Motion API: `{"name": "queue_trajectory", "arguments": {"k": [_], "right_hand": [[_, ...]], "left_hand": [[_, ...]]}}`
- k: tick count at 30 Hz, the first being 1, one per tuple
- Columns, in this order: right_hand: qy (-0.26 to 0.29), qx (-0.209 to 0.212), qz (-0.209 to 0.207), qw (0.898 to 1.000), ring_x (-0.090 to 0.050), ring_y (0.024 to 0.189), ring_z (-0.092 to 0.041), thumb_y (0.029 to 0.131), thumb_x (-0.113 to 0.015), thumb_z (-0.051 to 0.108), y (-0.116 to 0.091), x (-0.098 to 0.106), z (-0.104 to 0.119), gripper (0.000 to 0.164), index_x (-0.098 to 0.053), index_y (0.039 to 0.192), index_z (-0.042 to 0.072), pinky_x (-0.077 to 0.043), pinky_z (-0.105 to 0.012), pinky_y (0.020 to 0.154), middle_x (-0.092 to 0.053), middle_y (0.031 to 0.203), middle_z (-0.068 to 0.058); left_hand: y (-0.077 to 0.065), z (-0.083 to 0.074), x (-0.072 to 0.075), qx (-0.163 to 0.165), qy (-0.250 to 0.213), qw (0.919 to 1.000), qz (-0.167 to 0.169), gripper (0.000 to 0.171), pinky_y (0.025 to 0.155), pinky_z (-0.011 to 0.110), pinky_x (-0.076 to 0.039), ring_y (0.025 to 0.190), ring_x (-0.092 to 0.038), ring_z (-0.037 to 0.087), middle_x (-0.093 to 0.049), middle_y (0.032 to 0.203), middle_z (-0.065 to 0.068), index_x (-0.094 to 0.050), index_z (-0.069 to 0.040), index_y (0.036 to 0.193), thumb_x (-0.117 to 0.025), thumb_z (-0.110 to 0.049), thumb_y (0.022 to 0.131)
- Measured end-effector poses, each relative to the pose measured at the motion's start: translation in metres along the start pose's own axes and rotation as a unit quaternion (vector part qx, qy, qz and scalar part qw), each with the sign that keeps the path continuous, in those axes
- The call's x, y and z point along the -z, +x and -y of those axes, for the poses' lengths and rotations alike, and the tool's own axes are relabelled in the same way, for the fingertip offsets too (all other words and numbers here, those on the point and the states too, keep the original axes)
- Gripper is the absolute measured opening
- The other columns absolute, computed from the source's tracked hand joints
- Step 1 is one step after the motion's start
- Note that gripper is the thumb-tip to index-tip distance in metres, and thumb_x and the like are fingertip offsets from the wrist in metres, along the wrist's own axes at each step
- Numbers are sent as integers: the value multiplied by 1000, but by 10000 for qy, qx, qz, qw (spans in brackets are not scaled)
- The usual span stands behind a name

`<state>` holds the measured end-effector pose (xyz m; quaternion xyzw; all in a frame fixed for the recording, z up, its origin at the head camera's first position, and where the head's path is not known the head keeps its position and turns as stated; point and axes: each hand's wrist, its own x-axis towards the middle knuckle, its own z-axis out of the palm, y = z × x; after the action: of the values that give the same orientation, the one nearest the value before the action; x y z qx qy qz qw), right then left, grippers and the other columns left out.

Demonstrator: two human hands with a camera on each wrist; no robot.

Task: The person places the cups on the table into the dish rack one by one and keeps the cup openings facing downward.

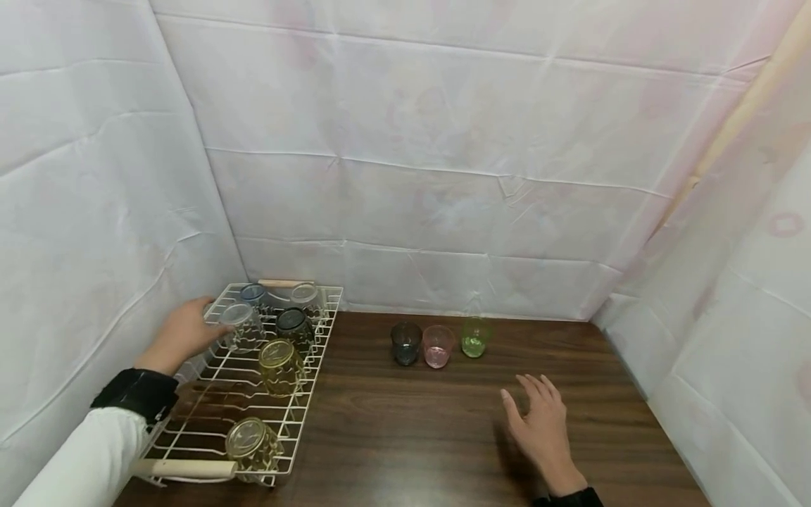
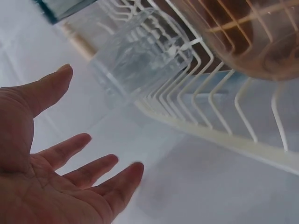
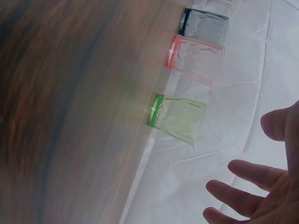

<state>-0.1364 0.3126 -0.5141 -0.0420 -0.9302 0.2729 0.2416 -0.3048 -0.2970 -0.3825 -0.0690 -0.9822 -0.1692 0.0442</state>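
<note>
My left hand (image 1: 184,332) reaches over the left side of a white wire dish rack (image 1: 215,446), thumb and fingers spread beside an upside-down clear glass (image 1: 239,327). In the left wrist view, a gap shows between the fingertips and that clear glass (image 2: 140,58). A brownish see-through glass (image 2: 252,37) is close by in the rack. My right hand (image 1: 538,426) hovers over the brown wooden table, its fingers loosely spread and holding nothing. Beyond it stand a green glass (image 1: 474,339), a pink glass (image 1: 438,347) and a dark glass (image 1: 406,343), all upright.
More upside-down glasses sit in the rack: a blue one (image 1: 253,294), another clear one (image 1: 307,299), a black one (image 1: 294,329) and two yellow ones, one mid-rack (image 1: 281,367) and one near the front wooden handle (image 1: 252,445). White sheeting (image 1: 412,176) encloses the table.
</note>
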Motion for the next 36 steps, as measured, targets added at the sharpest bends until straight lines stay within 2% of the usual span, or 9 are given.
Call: {"name": "queue_trajectory", "arguments": {"k": [5,9,13,17,23,28,31,36], "right_hand": [[36,-44,29,10000,-46,143,-57,102,-73,28,1,-3,-2,48,-67,136,-5,-35,-82,109,-64,142,-34],[88,-23,16,10000,-46,143,-57,101,-73,28,1,-5,-1,48,-67,136,-5,-35,-83,109,-64,141,-34],[164,31,-26,9999,-48,141,-58,100,-74,26,0,-7,0,47,-67,135,-5,-36,-83,108,-65,140,-34],[226,0,50,9997,-48,141,-58,100,-74,26,-2,-7,0,48,-66,136,-5,-35,-84,109,-64,140,-34],[355,-107,5,9993,-47,142,-59,101,-72,25,-4,-6,-2,47,-65,136,-5,-35,-80,113,-64,141,-33],[440,-193,-65,9988,-48,142,-57,102,-71,25,-7,-6,-3,45,-66,135,-5,-38,-77,114,-66,140,-31],[540,-154,-172,9983,-50,141,-56,102,-72,23,-9,-7,-2,43,-67,134,-5,-40,-75,113,-67,139,-31],[637,-108,-299,9975,-52,140,-55,101,-73,21,-10,-6,-1,41,-68,132,-5,-41,-74,112,-69,137,-30]], "left_hand": [[-27,-7,11,-82,88,9998,-130,81,108,81,-38,129,-45,71,-43,145,51,-41,20,149,-78,-25,93],[-51,-14,9,-425,109,9984,-351,72,104,80,-41,122,-49,71,-51,136,52,-48,21,143,-79,-14,88],[-76,-16,6,-783,147,9964,-280,71,100,79,-45,118,-53,70,-55,132,51,-53,18,141,-81,-6,80],[-93,-12,1,-906,106,9958,-24,77,99,78,-47,120,-56,68,-57,135,46,-54,15,142,-82,0,72],[-105,-5,-14,-879,-249,9952,361,88,100,79,-47,125,-53,70,-47,147,48,-49,14,148,-83,4,67],[-108,1,-27,-836,-477,9935,613,92,106,83,-37,132,-42,73,-39,150,52,-47,13,149,-81,8,64],[-108,6,-34,-781,-433,9937,683,94,106,83,-36,133,-41,74,-38,150,53,-47,13,150,-82,9,62],[-106,15,-43,-879,80,9942,615,92,102,80,-45,125,-50,72,-49,142,50,-51,15,145,-82,11,59]]}}
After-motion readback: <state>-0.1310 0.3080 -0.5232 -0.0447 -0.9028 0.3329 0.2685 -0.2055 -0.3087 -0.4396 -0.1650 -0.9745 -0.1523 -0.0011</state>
